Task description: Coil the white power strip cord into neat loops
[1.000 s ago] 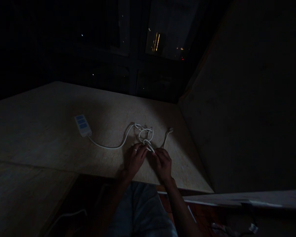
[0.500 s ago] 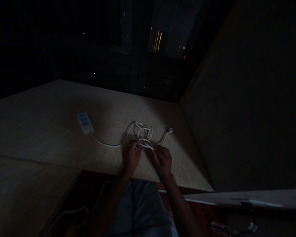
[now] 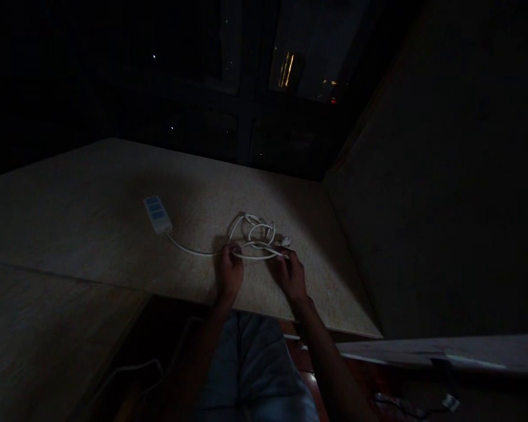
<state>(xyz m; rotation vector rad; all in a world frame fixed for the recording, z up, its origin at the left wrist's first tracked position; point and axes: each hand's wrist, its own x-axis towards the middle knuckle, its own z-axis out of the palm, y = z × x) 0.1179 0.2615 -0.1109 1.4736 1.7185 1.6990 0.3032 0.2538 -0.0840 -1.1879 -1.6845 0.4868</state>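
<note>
A white power cord lies in loose, tangled loops in front of me. My left hand pinches the cord at the left end of the loops. On the right side, my right hand has its fingers closed on the cord, with a stretch of it running between both hands. The plug rests just beyond my right fingers. Leftward, the cord leads to a white power strip with blue socket panels, lying flat. Dim light hides the exact finger contact.
The pale tabletop ends at a dark window behind and a wall on the right. Its front edge is close to my lap. Another white cable hangs at lower left.
My hands have moved apart, the left one leftward, widening the cord loop between them. The plug has shifted left and nearer, toward my right hand. The view has tilted slightly.
</note>
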